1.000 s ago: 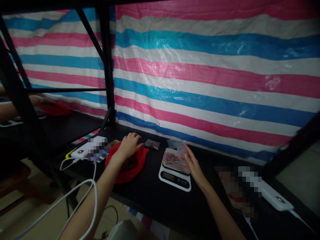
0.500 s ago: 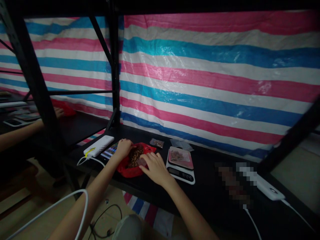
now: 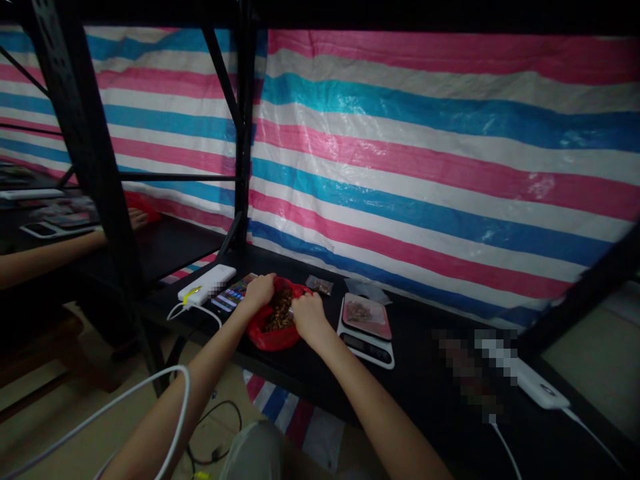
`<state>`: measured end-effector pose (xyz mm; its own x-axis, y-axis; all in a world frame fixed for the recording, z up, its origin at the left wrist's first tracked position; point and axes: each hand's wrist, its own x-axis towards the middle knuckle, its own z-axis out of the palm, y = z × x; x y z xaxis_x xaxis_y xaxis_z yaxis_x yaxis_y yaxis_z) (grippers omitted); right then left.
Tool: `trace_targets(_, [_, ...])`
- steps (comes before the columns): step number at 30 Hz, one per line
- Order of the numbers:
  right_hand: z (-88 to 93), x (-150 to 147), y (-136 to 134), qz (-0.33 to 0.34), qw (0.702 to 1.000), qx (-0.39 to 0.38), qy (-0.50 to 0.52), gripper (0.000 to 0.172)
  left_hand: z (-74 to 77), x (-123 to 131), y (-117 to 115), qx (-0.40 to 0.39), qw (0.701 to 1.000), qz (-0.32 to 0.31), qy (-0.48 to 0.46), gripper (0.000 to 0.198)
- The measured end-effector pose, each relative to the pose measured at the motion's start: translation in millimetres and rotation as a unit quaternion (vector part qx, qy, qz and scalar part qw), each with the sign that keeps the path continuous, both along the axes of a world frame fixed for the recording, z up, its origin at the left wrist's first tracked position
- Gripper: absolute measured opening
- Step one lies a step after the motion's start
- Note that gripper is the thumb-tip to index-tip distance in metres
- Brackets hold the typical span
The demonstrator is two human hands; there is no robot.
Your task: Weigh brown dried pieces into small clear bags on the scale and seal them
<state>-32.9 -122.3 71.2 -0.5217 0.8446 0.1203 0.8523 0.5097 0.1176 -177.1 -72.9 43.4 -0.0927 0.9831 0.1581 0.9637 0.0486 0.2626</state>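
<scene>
Horizontal stripes of pink, white and blue, the blues running from turquoise to deep, pattern the tarpaulin (image 3: 425,180) behind a plain black counter (image 3: 420,373). The plastic bag (image 3: 273,339) is bright red around small brown pieces (image 3: 280,313). The digital scale (image 3: 367,348) pairs a white body with a pink platform (image 3: 383,327), and the left-hand power bank (image 3: 214,280) is white with a yellow strip (image 3: 192,294).

Left grip (image 3: 261,291), right grip (image 3: 309,315) curled (arms (image 3: 377,400) outstretched).
</scene>
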Motion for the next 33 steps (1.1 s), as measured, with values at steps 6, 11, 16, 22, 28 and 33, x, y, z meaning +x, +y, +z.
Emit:
trace_targets(6, [-10.4, -3.8, 5.1, -0.013, 0.998, 0.0, 0.057, 0.022, 12.4, 3.4, 1.2, -0.002, 1.0, -0.007, -0.011, 0.037])
trace_targets(11, [-22.6, 3.3, 14.5, -0.005, 0.994, -0.009, 0.105, 0.031, 19.4, 3.6, -0.6, -0.009, 1.0, -0.003, -0.015, 0.035])
trace_targets(16, [-35.2, 7.0, 22.1, 0.0, 0.983, -0.029, 0.18, 0.04, 23.8, 5.7, -2.4, -0.001, 1.0, -0.001, -0.02, 0.037])
trace_targets(22, [-54.6, 11.8, 37.0, -0.003, 0.931, -0.083, 0.355, 0.041, 28.5, 9.0, -0.9, 0.013, 1.0, 0.004, -0.015, 0.039])
trace_targets(28, [-63.7, 9.3, 43.0, 0.023, 0.825, -0.161, 0.541, 0.035, 30.3, 3.7, -2.7, 0.027, 0.999, 0.034, 0.017, 0.04])
trace_targets(33, [-57.9, 16.2, 43.7, 0.074, 0.737, -0.209, 0.638, 0.032, 29.8, 1.3, -4.3, 0.037, 0.997, 0.048, 0.049, 0.039])
